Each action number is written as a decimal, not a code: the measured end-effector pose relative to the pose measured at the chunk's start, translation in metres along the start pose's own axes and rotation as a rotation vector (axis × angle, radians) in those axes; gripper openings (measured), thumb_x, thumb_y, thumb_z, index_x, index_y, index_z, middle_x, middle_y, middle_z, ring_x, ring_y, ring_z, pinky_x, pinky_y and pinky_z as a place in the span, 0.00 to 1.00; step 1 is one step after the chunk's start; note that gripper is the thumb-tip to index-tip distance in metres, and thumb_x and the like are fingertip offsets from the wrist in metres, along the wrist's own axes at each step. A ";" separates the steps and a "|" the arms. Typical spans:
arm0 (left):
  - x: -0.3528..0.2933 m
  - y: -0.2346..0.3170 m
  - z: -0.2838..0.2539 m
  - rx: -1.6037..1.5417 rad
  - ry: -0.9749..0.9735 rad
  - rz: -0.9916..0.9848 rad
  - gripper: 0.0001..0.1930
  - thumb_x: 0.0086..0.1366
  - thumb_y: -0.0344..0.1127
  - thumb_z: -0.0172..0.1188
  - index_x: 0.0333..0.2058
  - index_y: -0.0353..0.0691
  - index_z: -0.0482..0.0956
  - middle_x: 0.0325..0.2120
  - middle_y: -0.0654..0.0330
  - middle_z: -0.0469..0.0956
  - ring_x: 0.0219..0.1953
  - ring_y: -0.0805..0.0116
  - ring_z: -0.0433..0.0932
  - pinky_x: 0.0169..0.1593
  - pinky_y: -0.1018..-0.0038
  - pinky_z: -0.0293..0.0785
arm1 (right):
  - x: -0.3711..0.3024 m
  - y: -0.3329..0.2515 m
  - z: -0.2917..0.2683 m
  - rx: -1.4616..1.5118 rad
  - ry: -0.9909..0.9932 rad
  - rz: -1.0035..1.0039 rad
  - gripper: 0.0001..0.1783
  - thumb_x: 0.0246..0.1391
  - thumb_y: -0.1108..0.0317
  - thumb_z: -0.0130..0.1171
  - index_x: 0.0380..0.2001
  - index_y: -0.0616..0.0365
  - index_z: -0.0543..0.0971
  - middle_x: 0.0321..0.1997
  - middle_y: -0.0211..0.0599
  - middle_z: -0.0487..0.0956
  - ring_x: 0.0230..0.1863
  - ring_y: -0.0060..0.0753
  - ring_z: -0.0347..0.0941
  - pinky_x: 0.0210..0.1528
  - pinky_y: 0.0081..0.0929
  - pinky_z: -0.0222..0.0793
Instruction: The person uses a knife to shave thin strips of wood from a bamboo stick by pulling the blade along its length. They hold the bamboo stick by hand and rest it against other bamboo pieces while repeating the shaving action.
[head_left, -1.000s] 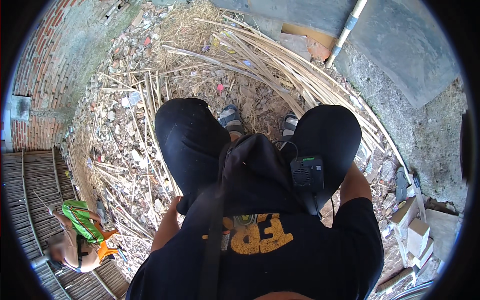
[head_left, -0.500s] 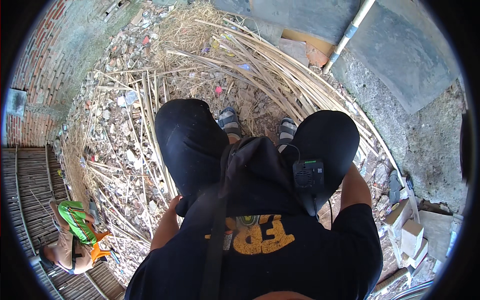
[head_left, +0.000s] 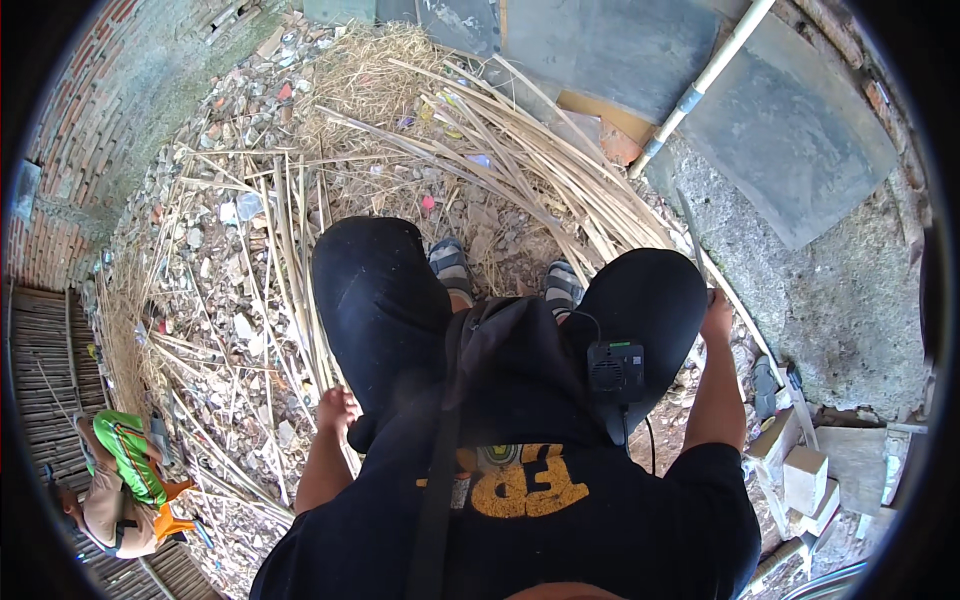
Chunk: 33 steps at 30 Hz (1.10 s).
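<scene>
Left hand point(head_left: 338, 408) has swung out clear of the left thigh and the right hand point(head_left: 716, 318) has come up to the outside of the right knee, compared with half a second ago. Using the little black box point(head_left: 614, 370) on the lap as the landmark: left hand's off to its left with fingers loosely curled, right hand's ahead and to its right, mostly fingers-hidden. Honestly can't tell if either one is gripping anything.

Writing check: the box has a green strip and a tiny pale label, too small to read. Behind it and to its left, the black shirt point(head_left: 640, 530) has chunky yellow-orange lettering point(head_left: 530, 490), partly covered by a dark strap point(head_left: 437, 500).

Nearest stuff to the left hand is pale strips point(head_left: 285, 250) on the rubble left of the box. Bigger strip pile point(head_left: 570, 190) lies ahead of the box, past the striped sandals point(head_left: 450, 268). Way left of the box, someone in green shorts point(head_left: 130, 452) sits on an orange stool point(head_left: 172, 518).
</scene>
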<state>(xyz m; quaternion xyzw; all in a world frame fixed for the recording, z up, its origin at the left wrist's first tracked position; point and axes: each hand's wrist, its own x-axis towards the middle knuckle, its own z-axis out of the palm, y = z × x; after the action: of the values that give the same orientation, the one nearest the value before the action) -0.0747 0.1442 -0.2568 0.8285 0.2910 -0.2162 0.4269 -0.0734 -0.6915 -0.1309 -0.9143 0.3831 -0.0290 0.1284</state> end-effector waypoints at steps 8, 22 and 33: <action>-0.035 0.264 -0.059 0.186 0.641 0.876 0.16 0.73 0.40 0.57 0.48 0.32 0.78 0.39 0.47 0.83 0.40 0.57 0.84 0.45 0.64 0.79 | 0.001 -0.082 -0.086 0.210 0.162 -0.274 0.24 0.54 0.50 0.69 0.39 0.62 0.77 0.27 0.53 0.79 0.31 0.58 0.78 0.35 0.45 0.72; -0.148 0.553 0.022 0.716 0.601 1.825 0.22 0.62 0.42 0.66 0.53 0.41 0.77 0.50 0.56 0.76 0.56 0.51 0.73 0.62 0.57 0.64 | 0.000 -0.222 -0.140 0.127 0.094 -0.649 0.23 0.50 0.49 0.71 0.41 0.53 0.80 0.31 0.46 0.84 0.35 0.55 0.82 0.39 0.47 0.77; -0.118 0.544 -0.018 0.865 0.377 1.504 0.11 0.62 0.41 0.65 0.40 0.44 0.79 0.28 0.55 0.81 0.31 0.50 0.82 0.36 0.58 0.77 | 0.017 -0.243 -0.157 0.247 0.091 -0.872 0.26 0.47 0.50 0.74 0.44 0.56 0.81 0.26 0.44 0.80 0.33 0.50 0.81 0.37 0.43 0.75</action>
<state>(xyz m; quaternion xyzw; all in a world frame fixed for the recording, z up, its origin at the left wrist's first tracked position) 0.2029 -0.1296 0.1406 0.9111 -0.3718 0.1706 0.0505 0.0833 -0.5738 0.0819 -0.9658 -0.0388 -0.1662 0.1953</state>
